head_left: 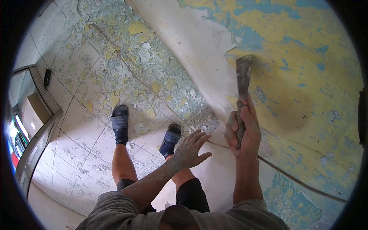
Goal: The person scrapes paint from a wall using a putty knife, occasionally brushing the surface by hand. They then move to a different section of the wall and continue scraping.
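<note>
My right hand (247,132) is wrapped round the rough, dirt-caked handle of a paint scraper (243,74). The scraper's flat metal blade points up the view and overlaps the wall (283,92), where yellow and blue paint is worn and peeling. Just left of the blade, a ragged paint edge borders a bare whitish strip (203,46). Dusty with pale powder, my left hand (191,147) is held out with fingers spread and nothing in it, in front of the wall's lower part.
Paint flakes (153,73) litter the tiled floor (73,134) along the wall's foot. A thin cable (134,74) runs across the debris and past my hands. My sandalled feet (120,122) stand on the tiles. At the left are a framed opening (42,134) and a small black object (47,77).
</note>
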Demonstrator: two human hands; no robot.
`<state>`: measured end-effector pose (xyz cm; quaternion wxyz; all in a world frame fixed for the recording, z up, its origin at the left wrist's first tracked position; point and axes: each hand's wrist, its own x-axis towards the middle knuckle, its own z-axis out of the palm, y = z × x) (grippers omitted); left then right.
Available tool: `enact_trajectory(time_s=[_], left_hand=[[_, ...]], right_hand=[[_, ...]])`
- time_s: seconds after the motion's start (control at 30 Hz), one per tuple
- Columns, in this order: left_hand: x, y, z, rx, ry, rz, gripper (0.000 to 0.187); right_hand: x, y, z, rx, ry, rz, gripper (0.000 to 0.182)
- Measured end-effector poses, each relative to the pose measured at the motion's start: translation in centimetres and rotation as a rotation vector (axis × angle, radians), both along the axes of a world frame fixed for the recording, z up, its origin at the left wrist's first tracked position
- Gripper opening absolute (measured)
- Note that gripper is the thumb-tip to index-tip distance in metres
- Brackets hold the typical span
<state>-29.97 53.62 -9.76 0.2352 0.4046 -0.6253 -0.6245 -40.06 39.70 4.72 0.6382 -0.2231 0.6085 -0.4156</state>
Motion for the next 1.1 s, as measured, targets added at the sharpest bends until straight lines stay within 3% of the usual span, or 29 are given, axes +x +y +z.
enact_trajectory(time_s=[0.1, 0.23, 0.3, 0.4, 0.5, 0.57, 0.63, 0.7, 0.77, 0.9, 1.03, 1.07, 1.1], left_hand=[[-0.2, -0.3, 0.3, -0.007, 0.017, 0.033, 0.069], [-0.2, -0.1, -0.4, -0.048, 0.030, 0.070, 0.071], [0.0, 0.0, -0.2, -0.035, 0.029, 0.070, 0.071], [0.2, -1.1, 0.2, -0.012, 0.021, 0.081, 0.070], [0.0, -0.6, 0.2, -0.023, 0.069, 0.099, 0.070], [0.1, -0.4, 0.2, -0.013, 0.028, 0.067, 0.073], [0.3, -0.3, 0.2, -0.011, 0.039, 0.077, 0.073], [0.6, -1.1, -0.1, -0.018, 0.039, 0.107, 0.073], [0.6, -1.1, 0.3, 0.015, 0.055, 0.093, 0.071], [0.8, -0.9, 0.3, 0.009, 0.057, 0.081, 0.071], [0.8, -1.1, 0.2, 0.010, 0.072, 0.092, 0.071], [0.9, -1.2, 0.3, 0.017, 0.078, 0.096, 0.071], [0.9, -1.0, 0.7, 0.025, 0.079, 0.093, 0.071]], right_hand=[[0.3, -5.9, -2.5, 0.121, 0.148, 0.076, 0.044], [3.2, -5.0, -2.1, 0.130, 0.182, 0.174, 0.049], [2.9, -1.0, -0.2, 0.059, 0.053, -0.020, 0.049], [1.7, -3.0, -0.4, -0.017, 0.132, 0.032, 0.045], [3.2, -7.0, -2.8, 0.105, 0.075, 0.108, 0.041], [4.4, -5.0, -0.9, 0.090, 0.139, 0.104, 0.040], [4.3, -1.9, 1.3, -0.014, -0.130, -0.041, 0.039], [4.2, -2.0, 1.3, -0.042, -0.164, -0.110, 0.042], [3.8, -4.8, -0.4, -0.025, 0.138, 0.004, 0.044], [4.8, -5.3, -0.1, 0.032, 0.107, 0.062, 0.046], [2.9, -0.1, 1.7, -0.007, 0.013, -0.037, 0.050], [2.7, -1.6, 0.9, 0.011, 0.174, -0.029, 0.053], [2.6, -3.2, -0.7, 0.018, 0.175, -0.031, 0.053]])
